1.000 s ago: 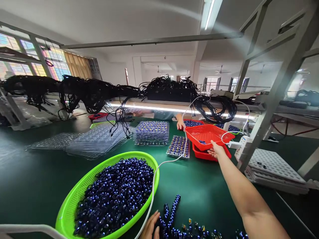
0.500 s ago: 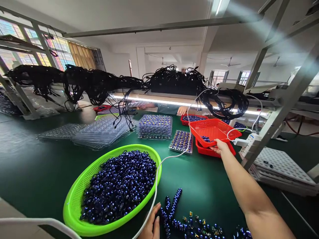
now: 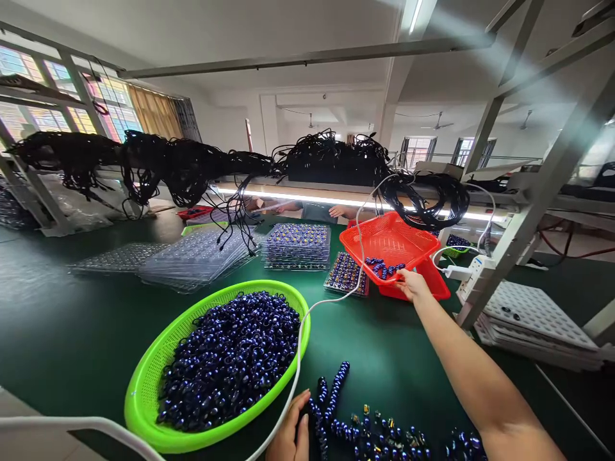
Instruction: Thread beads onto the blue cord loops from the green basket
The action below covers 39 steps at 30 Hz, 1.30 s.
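Note:
My right hand grips the near edge of a red basket, which is tilted toward me with some dark blue beaded pieces at its low side. A second red basket sits beneath it. At the bottom centre my left hand rests beside rows of shiny blue pieces on the green table; its fingers are slightly apart and hold nothing visible. Left of that hand is a green basket heaped with dark blue rings.
A white cable crosses over the table. Stacked clear trays and a filled tray stand behind. White trays lie right of a metal post. Black cables lie on the shelf; another person's hand shows beyond.
The upper red basket has moved left and tilts more toward me, held by my right hand; more blue pieces show in it. My left hand has barely moved.

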Available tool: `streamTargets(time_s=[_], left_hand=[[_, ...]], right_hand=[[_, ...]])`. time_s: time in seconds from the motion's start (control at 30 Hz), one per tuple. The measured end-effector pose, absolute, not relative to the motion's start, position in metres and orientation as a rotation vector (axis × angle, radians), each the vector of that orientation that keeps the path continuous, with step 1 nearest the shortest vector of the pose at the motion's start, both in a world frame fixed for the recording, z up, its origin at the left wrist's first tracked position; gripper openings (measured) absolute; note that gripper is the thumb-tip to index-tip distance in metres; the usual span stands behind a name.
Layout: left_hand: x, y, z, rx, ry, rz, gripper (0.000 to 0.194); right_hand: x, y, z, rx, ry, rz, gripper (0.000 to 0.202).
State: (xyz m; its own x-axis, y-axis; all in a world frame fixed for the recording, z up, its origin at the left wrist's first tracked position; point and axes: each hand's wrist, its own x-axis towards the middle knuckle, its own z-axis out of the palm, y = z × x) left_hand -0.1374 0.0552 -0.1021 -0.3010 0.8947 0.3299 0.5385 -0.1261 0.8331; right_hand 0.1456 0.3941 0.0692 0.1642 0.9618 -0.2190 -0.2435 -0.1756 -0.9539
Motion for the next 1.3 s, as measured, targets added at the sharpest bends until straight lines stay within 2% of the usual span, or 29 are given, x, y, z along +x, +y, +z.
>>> streamTargets(time_s=[0.23, 0.47, 0.8, 0.93, 1.17, 1.3], left_hand=[[-0.132, 0.054, -0.094, 1.512, 1.744, 1.472, 0.036], [-0.125, 0.052, -0.083, 1.429, 1.756, 1.456, 0.042], [-0.122, 0.048, -0.077, 1.365, 1.733, 1.443, 0.044], [-0.122, 0.048, -0.076, 1.381, 1.718, 1.446, 0.044], [-0.121, 0.045, -0.071, 1.308, 1.653, 1.453, 0.046], [-0.116, 0.042, -0.060, 1.280, 1.569, 1.444, 0.049]], right_hand=[[0.116, 0.338, 0.062, -1.172, -0.956, 1.464, 0.033], [0.118, 0.249, 0.053, -1.075, -1.021, 1.536, 0.012], [0.159, 0.103, 0.038, -1.165, -0.989, 1.621, 0.035], [0.172, 0.061, 0.042, -1.223, -0.967, 1.619, 0.038], [0.196, 0.003, 0.033, -1.349, -1.042, 1.416, 0.046], [0.225, -0.012, 0.028, -1.502, -1.095, 1.172, 0.046]])
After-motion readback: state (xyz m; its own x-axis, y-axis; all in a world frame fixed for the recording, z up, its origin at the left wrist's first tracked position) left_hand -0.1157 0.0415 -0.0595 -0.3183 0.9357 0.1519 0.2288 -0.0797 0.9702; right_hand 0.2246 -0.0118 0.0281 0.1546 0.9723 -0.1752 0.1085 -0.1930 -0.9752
